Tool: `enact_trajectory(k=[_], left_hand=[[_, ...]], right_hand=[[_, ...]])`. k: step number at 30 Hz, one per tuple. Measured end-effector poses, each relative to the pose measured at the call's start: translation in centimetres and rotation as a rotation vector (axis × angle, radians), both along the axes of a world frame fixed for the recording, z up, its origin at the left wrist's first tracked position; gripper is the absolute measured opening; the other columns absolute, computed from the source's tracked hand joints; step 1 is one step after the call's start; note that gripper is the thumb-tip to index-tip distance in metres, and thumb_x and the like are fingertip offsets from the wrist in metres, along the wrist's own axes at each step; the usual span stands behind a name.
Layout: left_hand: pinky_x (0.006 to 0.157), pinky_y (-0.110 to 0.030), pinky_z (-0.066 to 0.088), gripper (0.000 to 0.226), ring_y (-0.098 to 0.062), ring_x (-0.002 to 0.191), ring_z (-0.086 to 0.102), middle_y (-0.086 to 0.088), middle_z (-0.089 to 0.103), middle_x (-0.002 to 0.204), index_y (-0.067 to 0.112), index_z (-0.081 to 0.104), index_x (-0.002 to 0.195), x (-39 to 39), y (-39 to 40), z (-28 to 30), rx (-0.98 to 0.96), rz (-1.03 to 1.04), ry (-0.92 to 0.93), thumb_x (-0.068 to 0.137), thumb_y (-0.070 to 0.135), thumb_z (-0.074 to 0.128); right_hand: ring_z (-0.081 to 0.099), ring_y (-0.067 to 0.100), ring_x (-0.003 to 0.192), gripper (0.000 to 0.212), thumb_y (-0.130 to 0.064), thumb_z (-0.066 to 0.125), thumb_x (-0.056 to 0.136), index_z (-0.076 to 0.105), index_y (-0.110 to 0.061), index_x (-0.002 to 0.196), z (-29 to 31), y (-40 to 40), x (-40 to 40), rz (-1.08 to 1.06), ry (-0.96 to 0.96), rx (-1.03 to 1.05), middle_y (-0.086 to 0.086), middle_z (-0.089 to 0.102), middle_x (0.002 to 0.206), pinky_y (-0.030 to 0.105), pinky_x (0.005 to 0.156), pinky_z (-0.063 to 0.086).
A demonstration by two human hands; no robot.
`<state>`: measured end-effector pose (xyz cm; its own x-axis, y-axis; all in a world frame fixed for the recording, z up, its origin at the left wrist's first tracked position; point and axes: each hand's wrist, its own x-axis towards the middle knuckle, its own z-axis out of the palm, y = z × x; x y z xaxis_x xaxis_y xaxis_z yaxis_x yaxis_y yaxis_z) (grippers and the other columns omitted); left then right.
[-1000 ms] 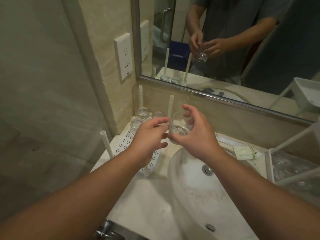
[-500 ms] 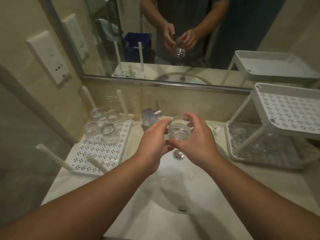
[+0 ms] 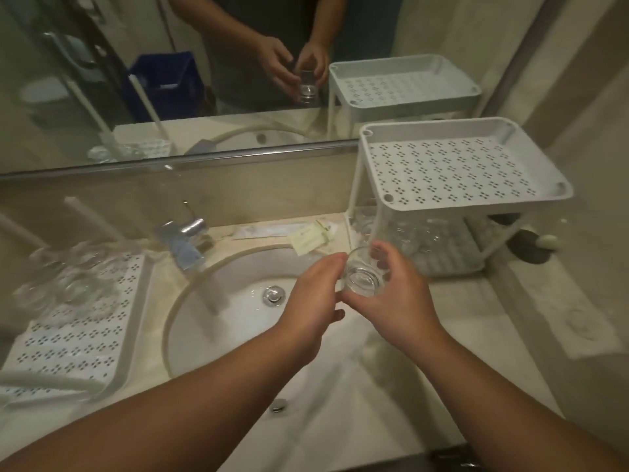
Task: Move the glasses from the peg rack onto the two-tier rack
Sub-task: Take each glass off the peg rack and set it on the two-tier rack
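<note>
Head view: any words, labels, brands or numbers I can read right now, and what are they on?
No text can be read.
Pale sachets behind the sink: a faint mark on them, too small and blurred to read.
Glass in the right hand, beside the left hand: no marking visible.
Two-tier rack, peg rack, faucet: no lettering visible.

A white sink (image 3: 218, 338) is set into the marble counter (image 3: 476, 335), a chrome faucet (image 3: 185, 240) behind it, paper sachets (image 3: 308, 238) nearby, and a wall mirror (image 3: 102, 63) above.
</note>
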<state>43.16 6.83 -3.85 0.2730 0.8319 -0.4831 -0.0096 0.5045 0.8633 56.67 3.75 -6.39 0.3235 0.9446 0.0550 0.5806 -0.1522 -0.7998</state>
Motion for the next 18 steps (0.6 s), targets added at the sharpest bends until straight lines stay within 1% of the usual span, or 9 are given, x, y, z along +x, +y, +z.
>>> enact_trajectory(k=[2,3,4,6,8,9,12,15,18], left_hand=[[0.088,-0.038,0.054,0.025,-0.012,0.095,0.071,0.025,0.071,0.106,0.05,0.072,0.1,2.3,-0.2,-0.4,-0.021,-0.059,0.031,0.084,0.052,0.053],[0.093,-0.04,0.053,0.026,-0.015,0.101,0.07,0.023,0.07,0.113,0.05,0.07,0.106,3.4,-0.3,-0.6,-0.031,-0.088,0.046,0.087,0.051,0.052],[0.095,-0.042,0.052,0.029,-0.017,0.106,0.068,0.021,0.068,0.12,0.049,0.068,0.113,4.4,-0.3,-0.9,-0.041,-0.111,0.061,0.09,0.05,0.051],[0.093,-0.04,0.052,0.036,-0.02,0.109,0.066,0.018,0.064,0.127,0.048,0.063,0.124,6.5,-0.3,-1.4,-0.045,-0.156,0.085,0.09,0.051,0.05],[0.091,-0.04,0.052,0.042,-0.02,0.106,0.066,0.016,0.064,0.126,0.048,0.062,0.126,8.5,-0.3,-1.9,-0.045,-0.196,0.103,0.086,0.053,0.049],[0.091,-0.04,0.053,0.039,-0.02,0.103,0.066,0.016,0.064,0.123,0.05,0.062,0.124,9.4,-0.2,-2.1,-0.044,-0.211,0.112,0.087,0.053,0.049],[0.09,-0.041,0.054,0.02,-0.018,0.092,0.065,0.016,0.065,0.113,0.054,0.066,0.105,12.1,0.2,-2.8,-0.055,-0.246,0.123,0.094,0.05,0.05],[0.093,-0.042,0.053,0.031,-0.018,0.094,0.066,0.018,0.061,0.12,0.047,0.061,0.124,14.6,0.7,-3.4,-0.068,-0.285,0.136,0.096,0.052,0.048],[0.088,-0.039,0.053,0.024,-0.018,0.091,0.065,0.018,0.062,0.118,0.045,0.063,0.114,17.0,1.1,-4.0,-0.069,-0.323,0.131,0.097,0.05,0.046]], right_hand=[[0.05,0.005,0.114,0.082,-0.036,0.087,0.063,0.045,-0.036,0.133,-0.7,-0.7,2.3,-0.03,0.002,-0.016,-0.019,0.054,0.121,0.02,0.091,0.04],[0.049,0.006,0.115,0.082,-0.034,0.086,0.063,0.045,-0.035,0.134,-1.0,-0.9,3.4,-0.042,0.003,-0.023,-0.018,0.054,0.121,0.02,0.091,0.039],[0.049,0.007,0.116,0.081,-0.033,0.086,0.064,0.045,-0.034,0.134,-1.3,-1.1,4.5,-0.054,0.004,-0.032,-0.017,0.054,0.122,0.02,0.091,0.038],[0.048,0.008,0.118,0.082,-0.032,0.085,0.064,0.044,-0.033,0.135,-2.0,-1.4,6.5,-0.082,0.006,-0.049,-0.014,0.054,0.127,0.021,0.091,0.037],[0.047,0.007,0.119,0.083,-0.031,0.085,0.064,0.044,-0.033,0.136,-2.7,-1.5,8.4,-0.109,-0.005,-0.061,-0.013,0.053,0.129,0.019,0.091,0.034],[0.046,0.008,0.119,0.083,-0.031,0.084,0.064,0.043,-0.032,0.136,-3.0,-1.5,9.3,-0.119,-0.015,-0.065,-0.013,0.053,0.13,0.019,0.091,0.033],[0.048,0.011,0.118,0.082,-0.029,0.083,0.063,0.044,-0.03,0.135,-3.9,-1.3,11.8,-0.151,-0.067,-0.074,-0.01,0.051,0.131,0.019,0.088,0.033],[0.051,0.014,0.115,0.084,-0.026,0.085,0.063,0.044,-0.026,0.136,-4.8,-1.0,13.9,-0.176,-0.135,-0.081,-0.004,0.043,0.136,0.019,0.086,0.035],[0.049,0.016,0.115,0.085,-0.024,0.086,0.065,0.042,-0.022,0.139,-5.3,-0.6,16.0,-0.165,-0.204,-0.112,0.001,0.036,0.138,0.016,0.086,0.034]])
